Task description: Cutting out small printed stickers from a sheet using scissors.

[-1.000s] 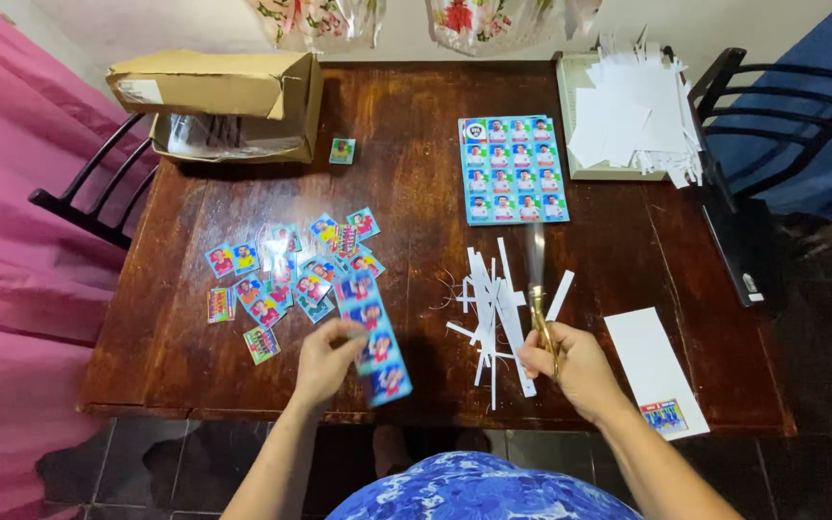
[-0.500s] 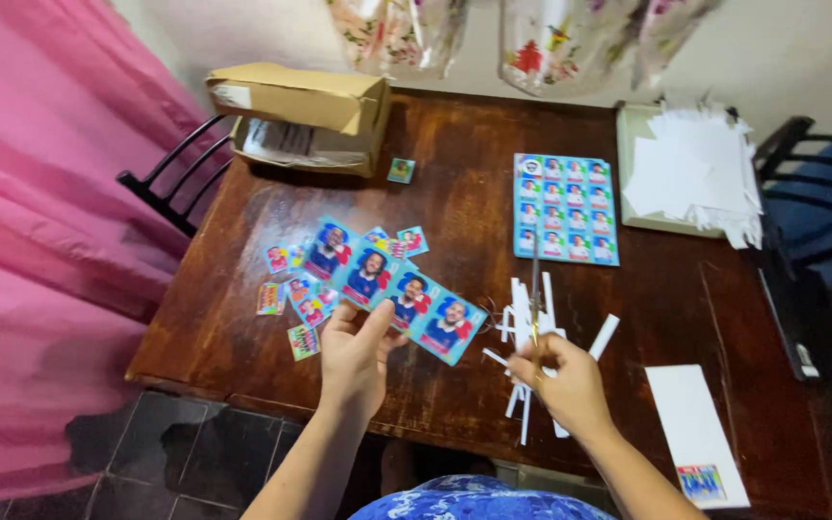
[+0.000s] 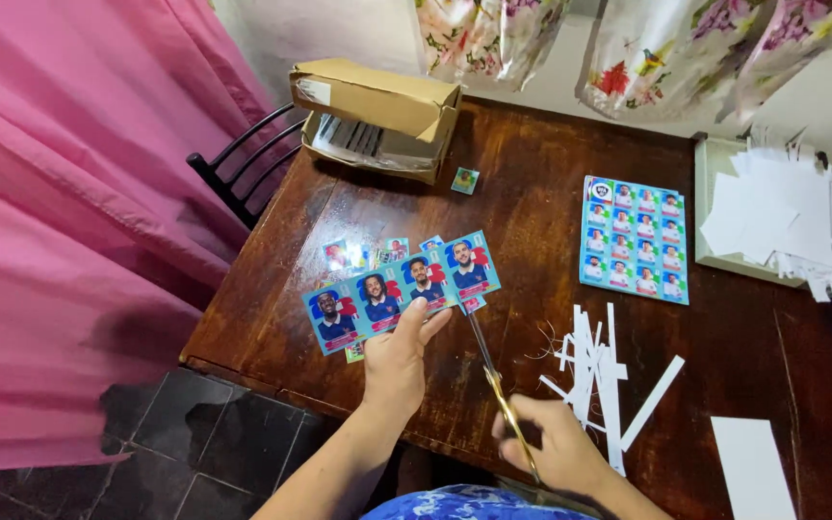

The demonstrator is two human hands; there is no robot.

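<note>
Head view: our left hand (image 3: pixel 399 361) pinches a strip of four blue portrait stickers (image 3: pixel 402 290), lifted flat; our right hand (image 3: pixel 559 445) grips gold scissors (image 3: pixel 495 377), whose blades reach its lower edge.

Counter (image 3: pixel 532 193) layout: open cardboard box (image 3: pixel 377 116) far left, single small sticker (image 3: pixel 465 180) just right of it. Full sticker sheet (image 3: pixel 635 239) centre-right, tray of paper offcuts (image 3: pixel 772 212) far right. Loose cut stickers (image 3: pixel 368 255) left-centre. Left hand (image 3: pixel 399 361) holds sticker strip (image 3: pixel 402 289) above them. Right hand (image 3: pixel 556 445) near edge with scissors (image 3: pixel 493 371), blades pointing at strip. Paper strips (image 3: pixel 599 371) right of scissors; blank sheet (image 3: pixel 751 467) near right corner. Chair (image 3: pixel 238 169) left of counter.
</note>
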